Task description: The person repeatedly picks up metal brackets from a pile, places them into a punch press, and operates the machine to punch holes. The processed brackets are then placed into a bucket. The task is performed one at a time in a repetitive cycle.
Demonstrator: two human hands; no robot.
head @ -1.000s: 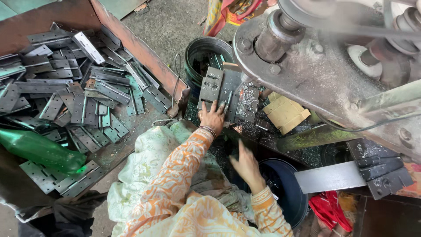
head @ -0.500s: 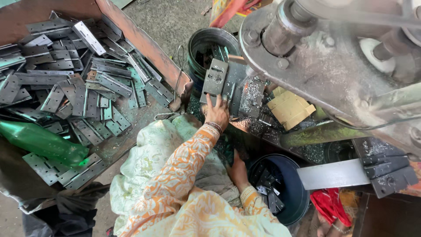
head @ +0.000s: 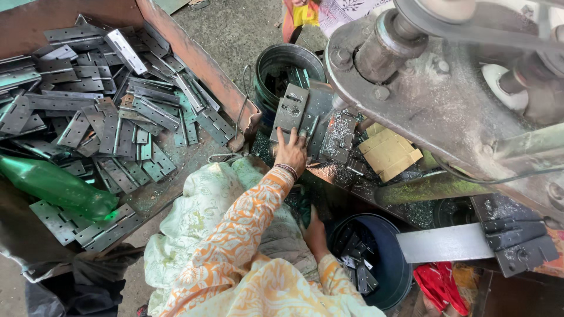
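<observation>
The left hand (head: 291,154) is stretched forward to the bed of the machine (head: 446,100). Its fingers (head: 281,138) lie spread and flat on the lower edge of a grey metal plate (head: 292,108), a hinge-like piece with holes; they press it rather than grip it. The plate stands in nearly the same place as one second ago, touching the machine bed beside a heap of bright metal shavings (head: 341,132), so it seems to be held in position there.

What has changed is the right hand (head: 314,232). One second ago it was raised in front of the body, near the machine. Now it is low, just beside the rim of the dark blue bucket (head: 399,276) that holds several loose metal pieces. Only the back of the hand shows, so I cannot tell if its fingers are closed on something or loose. I judge that one hand keeps the plate in place while the other goes down toward the bucket.

On the left, a rusty tray (head: 194,58) is full of similar grey plates, and a green bottle (head: 56,188) lies on them. A black bucket (head: 288,67) with more pieces stands behind the plate.
</observation>
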